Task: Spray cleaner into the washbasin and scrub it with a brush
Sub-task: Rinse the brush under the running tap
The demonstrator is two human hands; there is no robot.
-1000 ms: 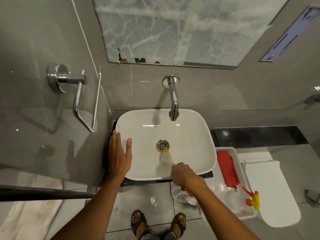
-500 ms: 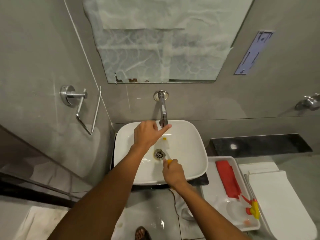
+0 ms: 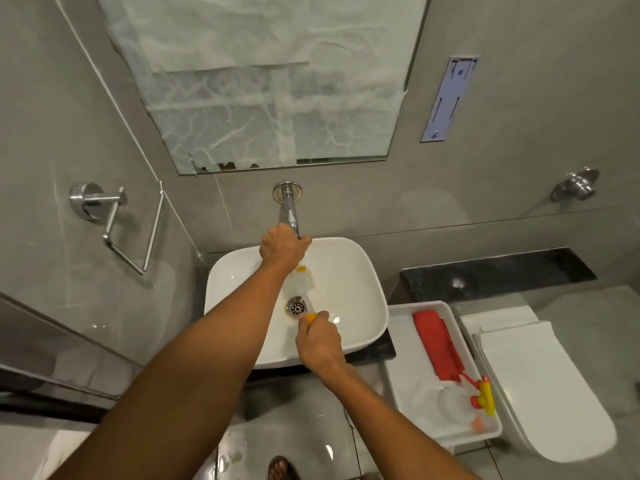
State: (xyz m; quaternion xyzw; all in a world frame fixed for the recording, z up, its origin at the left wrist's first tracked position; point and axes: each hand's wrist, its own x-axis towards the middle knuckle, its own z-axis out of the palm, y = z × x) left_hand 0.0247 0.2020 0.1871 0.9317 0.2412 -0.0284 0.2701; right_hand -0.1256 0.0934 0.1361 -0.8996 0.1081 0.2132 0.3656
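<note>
Gripping the tap (image 3: 290,216) above the basin (image 3: 360,289), left hand (image 3: 282,247) closes round its spout | right hand (image 3: 320,341) clasps brush (image 3: 304,285), bristles inside the bowl beside the drain (image 3: 296,307) | sprayer (image 3: 460,400) lies in tray (image 3: 401,368)

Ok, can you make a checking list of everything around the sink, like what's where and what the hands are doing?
Surface: white ceramic washbasin, metal drain in the middle.
Job's things: yellow-handled brush inside basin; clear spray bottle with red and yellow trigger lying in white plastic tray.
Clutter: red cloth in tray.
Hands: left hand closed on chrome wall tap; right hand has a grip on the brush handle.
Cables: nothing seen.
Surroundings: covered mirror, chrome towel holder, white toilet.
</note>
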